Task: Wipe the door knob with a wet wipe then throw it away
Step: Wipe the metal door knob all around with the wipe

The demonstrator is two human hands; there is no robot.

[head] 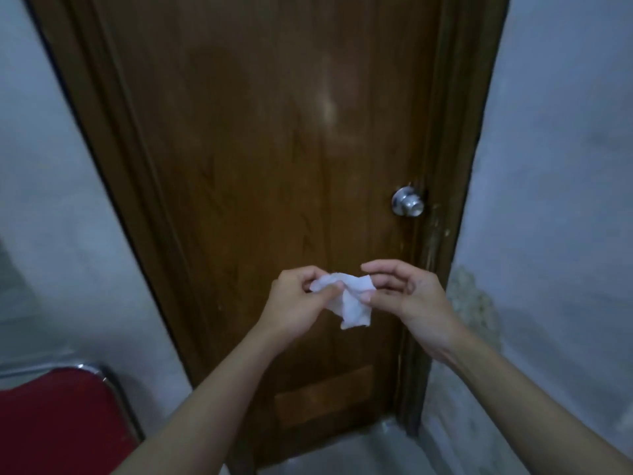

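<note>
A round silver door knob (408, 201) sits at the right edge of a brown wooden door (260, 149). Below and left of the knob, both my hands hold a crumpled white wet wipe (352, 301) in front of the door. My left hand (298, 303) pinches its upper left corner. My right hand (407, 293) pinches its right side between thumb and fingers. The wipe's lower part hangs loose between the hands. The wipe is well apart from the knob.
A red-seated chair with a chrome frame (58, 419) stands at the lower left. Grey walls (555, 166) flank the door; the right wall has a flaked patch (474, 303). A pale floor (359, 454) lies at the door's foot.
</note>
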